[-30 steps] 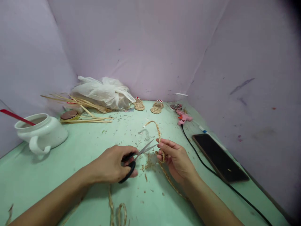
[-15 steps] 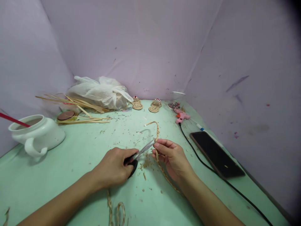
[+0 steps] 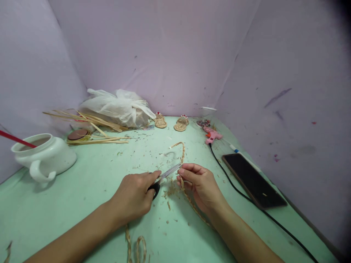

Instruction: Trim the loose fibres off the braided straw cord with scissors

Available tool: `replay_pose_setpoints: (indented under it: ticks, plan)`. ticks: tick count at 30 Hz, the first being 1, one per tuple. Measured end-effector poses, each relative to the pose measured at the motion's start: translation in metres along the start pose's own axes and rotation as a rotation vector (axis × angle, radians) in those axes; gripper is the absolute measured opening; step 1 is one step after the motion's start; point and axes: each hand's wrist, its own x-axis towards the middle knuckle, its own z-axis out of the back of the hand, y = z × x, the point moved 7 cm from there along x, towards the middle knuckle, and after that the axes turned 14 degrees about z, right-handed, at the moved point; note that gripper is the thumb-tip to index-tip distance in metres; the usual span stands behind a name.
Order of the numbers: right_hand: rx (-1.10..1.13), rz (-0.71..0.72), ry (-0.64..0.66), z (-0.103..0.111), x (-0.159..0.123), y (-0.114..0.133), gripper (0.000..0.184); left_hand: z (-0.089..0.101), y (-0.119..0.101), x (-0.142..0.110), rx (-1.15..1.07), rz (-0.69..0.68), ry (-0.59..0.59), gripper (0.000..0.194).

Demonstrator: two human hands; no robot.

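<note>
My left hand (image 3: 136, 191) is closed around the black handles of a pair of scissors (image 3: 170, 171). The blades look closed together, and their tips reach the braided straw cord (image 3: 183, 153) right beside my other fingertips. Thumb and fingers of my right hand (image 3: 197, 182) pinch that cord. Its upper end curls to the left on the table, and its lower length runs down along my right forearm. Another stretch of cord, with a loop (image 3: 140, 248), lies at the near edge, below my left wrist.
Straw scraps litter the green table (image 3: 95, 201). At left are a white pot (image 3: 55, 157), straw strips (image 3: 104, 140) and a plastic bag (image 3: 117, 106). Small woven sandals (image 3: 181, 123) sit at the back. A pink glue gun (image 3: 212, 135), its black cable (image 3: 233, 186) and a phone (image 3: 252, 180) lie right.
The scissor blades have gone from slightly apart to together, with the left fingers closing further around the handles. My right hand still pinches the cord in nearly the same spot.
</note>
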Motion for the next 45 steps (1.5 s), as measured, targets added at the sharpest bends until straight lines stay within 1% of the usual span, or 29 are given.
replay_pose_setpoints:
  ticks: [7, 11, 16, 19, 22, 26, 28, 30, 32, 37, 39, 45]
  plan:
    - [-0.150, 0.131, 0.016, 0.0019, 0.0011, 0.0061, 0.019, 0.0042, 0.0015, -0.0002, 0.035, 0.016, -0.009, 0.045]
    - [-0.119, 0.097, -0.009, 0.0020, 0.0001, 0.0049, 0.021, 0.0017, 0.0023, 0.0002, 0.143, 0.011, -0.019, 0.046]
    - [-0.111, 0.062, -0.032, -0.0008, -0.0022, 0.0072, 0.021, -0.0011, 0.0016, -0.0008, 0.388, -0.020, -0.114, 0.048]
    - [-0.124, 0.058, -0.031, -0.0012, -0.0022, 0.0073, 0.021, -0.0016, 0.0003, -0.0010, 0.456, -0.031, -0.140, 0.049]
    - [-0.150, 0.075, -0.017, 0.0004, -0.0012, 0.0062, 0.021, -0.0025, 0.0003, 0.0002, 0.414, -0.018, -0.085, 0.050]
    - [-0.174, 0.102, 0.021, 0.0018, -0.0004, 0.0047, 0.022, -0.0007, 0.0009, 0.0007, 0.240, -0.004, -0.001, 0.049]
    - [-0.179, 0.110, 0.023, 0.0019, -0.0007, 0.0052, 0.022, 0.0016, 0.0011, 0.0003, 0.139, -0.006, 0.010, 0.050]
    - [-0.167, 0.111, 0.023, 0.0005, -0.0014, 0.0061, 0.024, 0.0032, 0.0018, 0.0002, 0.087, 0.000, 0.004, 0.050]
    - [-0.144, 0.110, 0.025, -0.0019, -0.0023, 0.0072, 0.025, 0.0032, 0.0022, 0.0005, 0.112, 0.011, -0.006, 0.051]
    - [-0.139, 0.089, 0.022, -0.0032, -0.0039, 0.0071, 0.025, 0.0000, 0.0022, 0.0024, 0.333, 0.037, -0.028, 0.052]
    - [-0.157, 0.086, 0.024, -0.0019, -0.0038, 0.0063, 0.025, 0.0001, 0.0020, 0.0026, 0.385, 0.033, -0.044, 0.052]
    - [-0.172, 0.090, 0.028, -0.0007, -0.0025, 0.0049, 0.025, 0.0001, 0.0001, 0.0014, 0.377, -0.009, -0.044, 0.053]
